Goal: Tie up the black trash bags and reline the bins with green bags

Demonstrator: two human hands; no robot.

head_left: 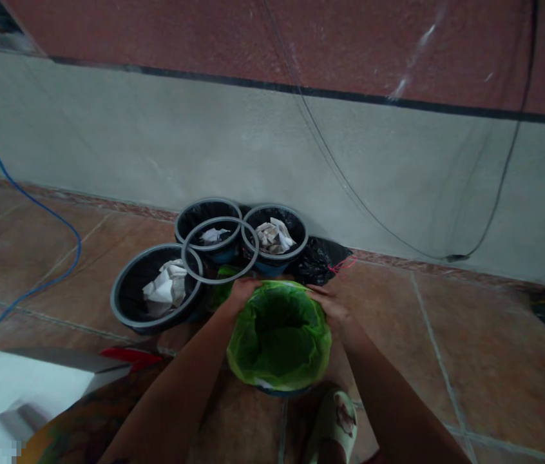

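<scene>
A small bin lined with a green plastic bag [279, 335] stands on the tiled floor in front of me. My left hand [243, 290] grips the bag's far left rim. My right hand [328, 303] holds the far right rim. A loose grey ring [219, 250] lies across the tops of three dark bins just beyond my hands. The left bin [130, 287], middle bin [205, 212] and right bin [296, 232] each hold crumpled white paper.
A black plastic bag [318, 261] lies against the grey wall [253, 142] behind the bins. A blue cable [67, 225] runs over the floor at left. A white box [26, 386] sits at lower left. My sandalled foot [335, 419] is below the green-lined bin.
</scene>
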